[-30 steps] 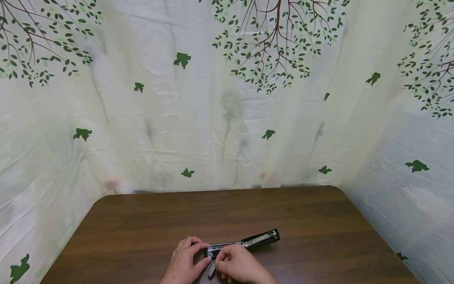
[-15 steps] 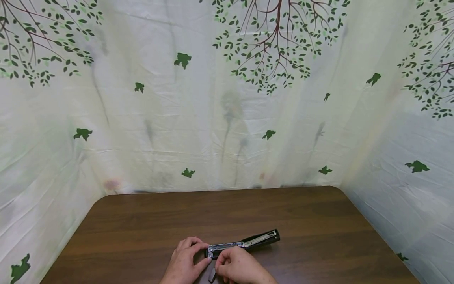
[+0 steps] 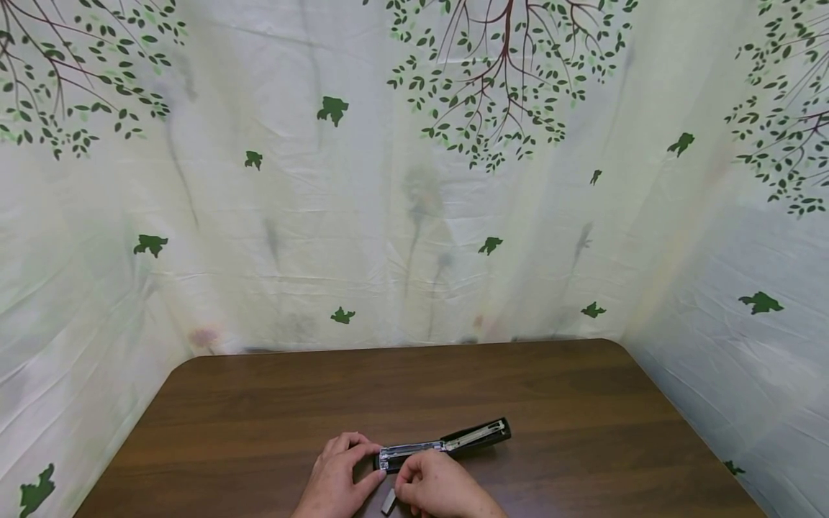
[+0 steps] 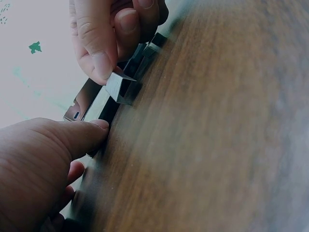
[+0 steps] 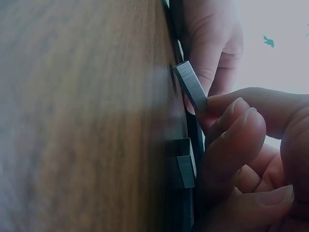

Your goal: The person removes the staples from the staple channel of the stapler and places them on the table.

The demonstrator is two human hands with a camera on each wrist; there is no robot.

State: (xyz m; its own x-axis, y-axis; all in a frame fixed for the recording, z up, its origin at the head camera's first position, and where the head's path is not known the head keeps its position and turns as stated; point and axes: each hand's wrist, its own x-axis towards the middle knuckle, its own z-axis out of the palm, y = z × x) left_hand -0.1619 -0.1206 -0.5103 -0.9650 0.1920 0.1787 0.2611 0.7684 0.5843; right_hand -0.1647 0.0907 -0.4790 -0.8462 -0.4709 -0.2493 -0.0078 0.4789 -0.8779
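An opened black stapler (image 3: 476, 435) lies across the front of the table, its metal channel exposed and its top arm folded back to the right. My left hand (image 3: 340, 475) grips its left end, thumb on the near side, index finger on the far side. Between thumb and fingertips, my right hand (image 3: 443, 483) pinches a short strip of staples (image 3: 388, 501) just in front of the stapler. The right wrist view shows this pinched strip of staples (image 5: 191, 86) clearly, with a second staple strip (image 5: 186, 164) lower down, beneath the fingers; the right hand hides it in the head view.
The brown wooden table (image 3: 272, 403) reaches back to a pale curtain (image 3: 388, 216) printed with branches and green leaves. More of this cloth hangs along both sides.
The staple strip in my right fingers has turned, so its lighter upper face now shows. My right fingertips have shifted very slightly; my left hand and the stapler stay put.
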